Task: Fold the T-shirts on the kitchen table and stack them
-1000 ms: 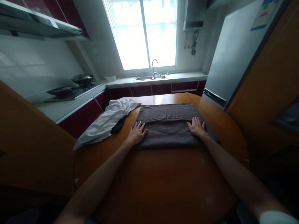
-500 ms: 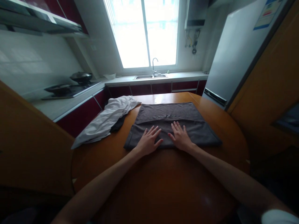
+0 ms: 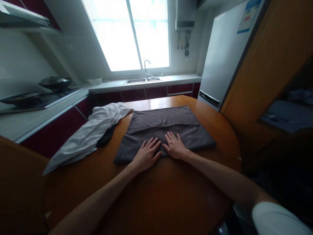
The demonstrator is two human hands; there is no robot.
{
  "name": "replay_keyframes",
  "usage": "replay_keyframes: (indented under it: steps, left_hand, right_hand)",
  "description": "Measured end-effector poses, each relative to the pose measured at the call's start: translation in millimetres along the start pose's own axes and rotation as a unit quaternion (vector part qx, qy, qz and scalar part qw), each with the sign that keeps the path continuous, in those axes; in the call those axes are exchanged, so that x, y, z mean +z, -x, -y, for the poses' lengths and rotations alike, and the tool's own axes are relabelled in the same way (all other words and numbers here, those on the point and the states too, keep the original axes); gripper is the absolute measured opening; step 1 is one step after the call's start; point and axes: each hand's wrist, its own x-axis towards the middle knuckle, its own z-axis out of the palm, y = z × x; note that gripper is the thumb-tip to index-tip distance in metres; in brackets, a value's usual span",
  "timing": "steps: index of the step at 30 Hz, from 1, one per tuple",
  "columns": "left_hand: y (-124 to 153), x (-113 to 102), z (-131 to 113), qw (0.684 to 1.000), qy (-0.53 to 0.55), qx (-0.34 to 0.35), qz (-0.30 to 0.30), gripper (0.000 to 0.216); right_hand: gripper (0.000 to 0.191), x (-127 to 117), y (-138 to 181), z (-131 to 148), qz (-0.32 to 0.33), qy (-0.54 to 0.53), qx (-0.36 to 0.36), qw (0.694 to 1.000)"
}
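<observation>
A dark grey folded cloth point(image 3: 146, 130) lies flat on the round wooden table point(image 3: 171, 192), with a raised crease running across its middle. My left hand point(image 3: 146, 155) rests on its near edge, palm down and fingers spread. Close beside it, my right hand point(image 3: 174, 146) also lies flat on the cloth, fingers stretched out and thumb apart. Neither hand grips anything. Whether the cloth is a garment or a towel I cannot tell.
To the left, a crumpled white cloth point(image 3: 83, 133) hangs partly over the table edge, with a dark cloth point(image 3: 107, 135) under it. Beyond are a counter with a sink point(image 3: 137, 80), a stove with a lidded pan point(image 3: 55, 82), and a fridge point(image 3: 222, 55) at right.
My view has turned to the right, so everything sits further left. Both hands stay flat on the grey cloth; the cloth looks unchanged.
</observation>
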Motion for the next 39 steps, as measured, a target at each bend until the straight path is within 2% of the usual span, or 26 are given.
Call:
replay_keyframes:
  steps: [3, 5, 8, 10, 11, 13, 15, 16, 19, 23, 25, 30, 32, 33, 35, 37, 39]
  left_hand:
    - [-1, -7, 0, 1.000, 0.021, -0.008, -0.001, 0.059]
    - [-3, -18, 8, 0.999, 0.042, -0.019, -0.019, 0.059]
    - [-5, -35, 41, 0.994, 0.056, -0.069, -0.072, 0.062]
    - [-2, -39, 73, 0.987, 0.038, -0.124, -0.092, 0.063]
    - [0, -38, 90, 0.985, 0.023, -0.153, -0.080, 0.064]
    - [6, -34, 117, 0.979, 0.002, -0.205, -0.015, 0.064]
    - [11, -29, 133, 0.973, -0.003, -0.228, 0.035, 0.063]
    - [12, -27, 135, 0.973, -0.003, -0.228, 0.036, 0.063]
    - [13, -26, 130, 0.978, -0.009, -0.207, -0.009, 0.062]
    - [11, -26, 121, 0.978, 0.013, -0.203, 0.039, 0.064]
    - [11, -27, 123, 0.978, 0.023, -0.205, 0.035, 0.063]
    - [10, -35, 122, 0.976, 0.035, -0.191, -0.102, 0.058]
    - [9, -34, 114, 0.980, 0.039, -0.155, -0.120, 0.060]
    - [8, -32, 109, 0.984, 0.037, -0.137, -0.109, 0.060]
    - [8, -25, 100, 0.992, 0.031, -0.115, -0.050, 0.060]
    - [8, -17, 95, 0.993, 0.028, -0.112, 0.018, 0.060]
    - [9, -13, 93, 0.991, 0.029, -0.118, 0.054, 0.061]
  right_hand:
    - [0.067, -12, -7, -12, -0.040, -0.014, 0.012, 0.999]
    - [0.068, -25, -15, -33, -0.086, -0.008, 0.047, 0.995]
    - [0.068, -41, -25, -80, -0.129, 0.022, 0.142, 0.981]
    - [0.071, -43, -29, -113, -0.116, 0.034, 0.198, 0.973]
    - [0.072, -41, -30, -127, -0.093, 0.035, 0.220, 0.970]
    - [0.071, -36, -32, -146, -0.045, 0.039, 0.242, 0.968]
    - [0.072, -31, -34, -152, -0.045, 0.045, 0.249, 0.966]
    - [0.072, -30, -34, -152, -0.064, 0.049, 0.249, 0.965]
    - [0.072, -26, -34, -150, -0.117, 0.054, 0.237, 0.963]
    - [0.072, -21, -32, -151, -0.064, 0.046, 0.244, 0.966]
    - [0.071, -20, -32, -152, -0.058, 0.048, 0.249, 0.966]
    - [0.068, -26, -35, -146, -0.145, 0.056, 0.233, 0.960]
    - [0.068, -25, -36, -142, -0.155, 0.062, 0.221, 0.961]
    - [0.067, -23, -36, -141, -0.147, 0.063, 0.219, 0.963]
    - [0.067, -18, -36, -140, -0.106, 0.062, 0.220, 0.968]
    - [0.067, -12, -35, -141, -0.058, 0.059, 0.224, 0.971]
    - [0.067, -8, -35, -144, -0.030, 0.058, 0.229, 0.971]
